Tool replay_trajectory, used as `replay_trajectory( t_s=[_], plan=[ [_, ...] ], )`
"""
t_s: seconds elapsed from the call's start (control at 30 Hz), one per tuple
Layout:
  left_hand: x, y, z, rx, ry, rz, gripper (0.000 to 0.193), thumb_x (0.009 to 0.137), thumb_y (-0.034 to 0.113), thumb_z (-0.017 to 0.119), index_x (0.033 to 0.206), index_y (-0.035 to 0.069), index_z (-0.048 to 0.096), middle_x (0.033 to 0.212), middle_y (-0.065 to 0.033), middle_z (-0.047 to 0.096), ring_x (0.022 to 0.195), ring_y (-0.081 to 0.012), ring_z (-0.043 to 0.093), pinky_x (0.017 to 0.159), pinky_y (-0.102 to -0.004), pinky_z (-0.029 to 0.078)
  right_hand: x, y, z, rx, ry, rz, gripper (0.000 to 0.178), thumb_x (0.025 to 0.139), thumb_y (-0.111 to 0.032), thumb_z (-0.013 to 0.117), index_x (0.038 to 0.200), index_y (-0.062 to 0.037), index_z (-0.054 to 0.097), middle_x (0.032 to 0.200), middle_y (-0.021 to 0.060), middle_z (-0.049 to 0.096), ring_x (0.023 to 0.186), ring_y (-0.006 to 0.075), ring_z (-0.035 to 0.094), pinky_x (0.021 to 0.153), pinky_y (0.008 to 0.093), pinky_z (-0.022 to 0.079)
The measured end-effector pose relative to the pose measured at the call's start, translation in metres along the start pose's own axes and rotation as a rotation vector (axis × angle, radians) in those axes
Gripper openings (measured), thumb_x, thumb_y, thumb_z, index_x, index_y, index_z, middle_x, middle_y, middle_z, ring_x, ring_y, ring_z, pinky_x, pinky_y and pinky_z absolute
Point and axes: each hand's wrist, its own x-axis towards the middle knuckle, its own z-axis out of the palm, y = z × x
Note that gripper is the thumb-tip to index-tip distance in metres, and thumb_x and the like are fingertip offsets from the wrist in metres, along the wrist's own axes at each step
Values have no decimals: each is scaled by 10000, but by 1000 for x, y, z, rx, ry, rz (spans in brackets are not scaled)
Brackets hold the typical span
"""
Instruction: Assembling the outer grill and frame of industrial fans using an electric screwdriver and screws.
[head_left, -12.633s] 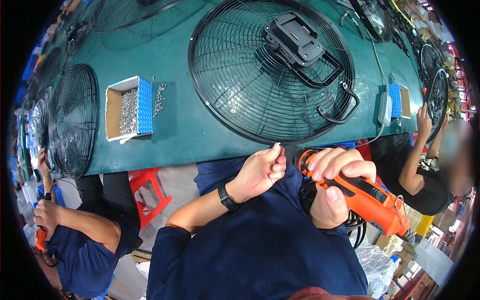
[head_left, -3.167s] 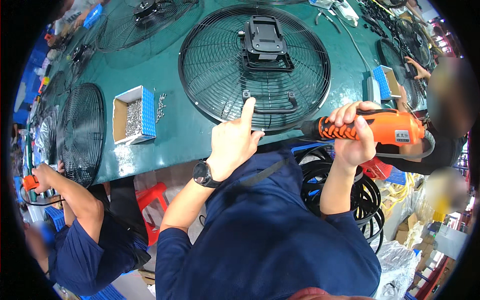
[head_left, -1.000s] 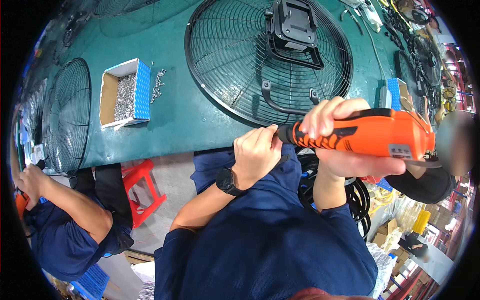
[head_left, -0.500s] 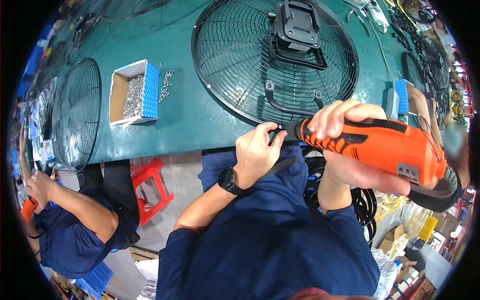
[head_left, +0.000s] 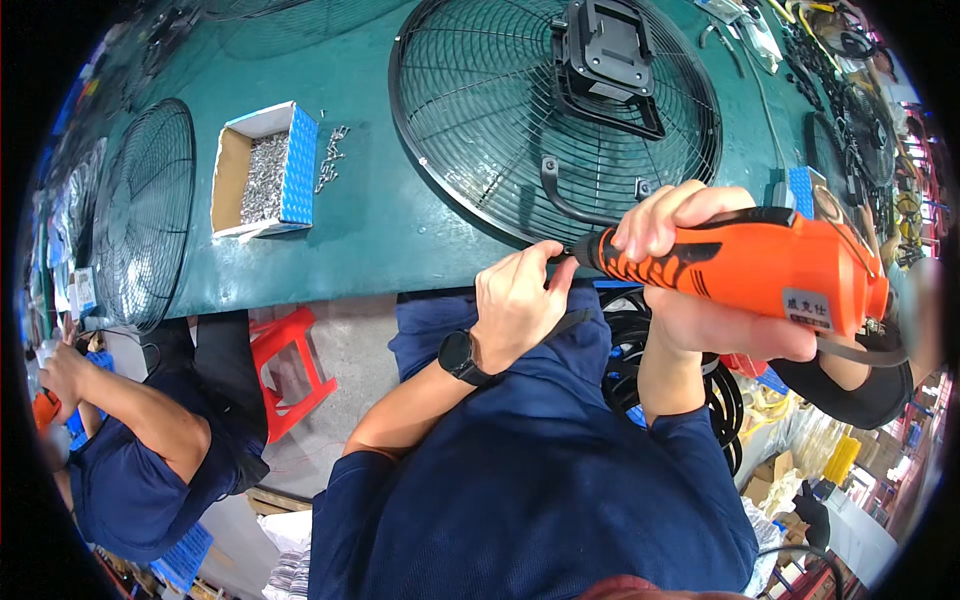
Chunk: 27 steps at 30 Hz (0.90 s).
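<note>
My right hand [head_left: 725, 328] is wrapped round an orange electric screwdriver [head_left: 770, 262], held almost level with its black nose toward the left. At that nose, the thumb and forefinger of my left hand [head_left: 515, 308] pinch together by the near rim of a round black fan guard [head_left: 455, 130]. Whatever lies between those fingertips is too small and hidden to name. The wire guard rests on the green table [head_left: 355, 245]. It carries a black motor housing [head_left: 610, 50] and a bent black tube bracket [head_left: 568, 205], partly covered by my right hand.
An open blue-and-white carton [head_left: 298, 165] of small screws stands at the left, with loose screws [head_left: 331, 160] beside it. Another guard [head_left: 150, 210] lies farther left. A co-worker [head_left: 150, 430] sits left near a red stool [head_left: 290, 370]; another person's arm is at right.
The view has shifted slightly. The screwdriver's nose sits a little closer over my left fingertips, and the grip of both hands stays the same.
</note>
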Motion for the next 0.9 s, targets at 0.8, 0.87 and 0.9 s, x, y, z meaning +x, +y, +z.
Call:
replay_trajectory(
  t_s=[0.8,0.87,0.9],
  plan=[
    [-1,3,2,2,12,-11,249,670,77,774,854,28,612,526,-42,491,458,-207,527,434,-324,416,-5,-6,-10,207,68,47,1137,450,-913,525,1047,54,491,829,161,576,740,261,575,681,371,498],
    [-1,3,2,5,41,10,248,670,74,773,852,28,611,525,-41,491,459,-207,527,434,-324,417,-4,-4,-9,221,59,43,1140,447,-921,513,1044,50,490,834,162,576,741,261,572,681,367,498],
    [-1,3,2,3,17,-5,247,669,72,773,850,28,610,525,-41,490,459,-207,527,435,-324,417,-3,-3,-9,202,81,45,1134,446,-933,489,1021,45,496,812,156,577,717,250,573,658,358,500]
  ],
)
